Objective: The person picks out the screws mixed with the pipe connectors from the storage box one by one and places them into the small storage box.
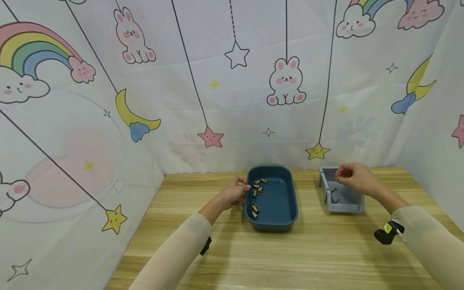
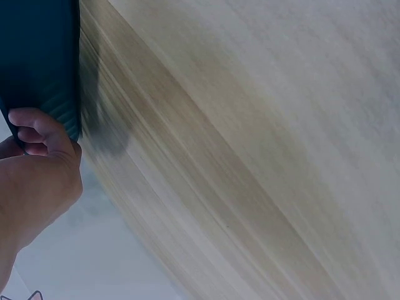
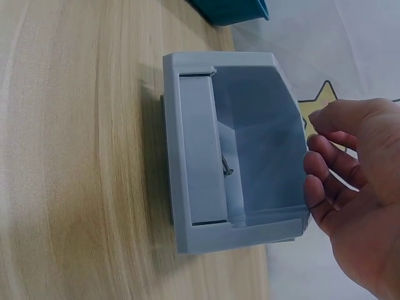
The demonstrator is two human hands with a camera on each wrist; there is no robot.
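A blue rectangular tray (image 1: pixel 277 225) stands at the middle back of the table, with several small brass-coloured pieces (image 1: pixel 255 193) with blue parts along its left side. Thin pin-like bits lie among them. My left hand (image 1: pixel 233 193) grips the tray's left rim, thumb on the rim and fingers curled at the wall, as the left wrist view also shows. Over the back of a grey open-front bin (image 1: pixel 346 208) hovers my right hand (image 1: pixel 357 178), fingers loosely bent, nothing visible between them. A dark screw (image 3: pixel 226 165) lies inside the bin; the head view shows more than one.
The wooden table (image 1: pixel 224 257) carries both containers, the bin to the right of the tray. A white patterned cloth (image 1: pixel 253 149) hangs right behind them, and cloth walls stand at both sides. A black wrist camera (image 1: pixel 388 233) sits below the right sleeve.
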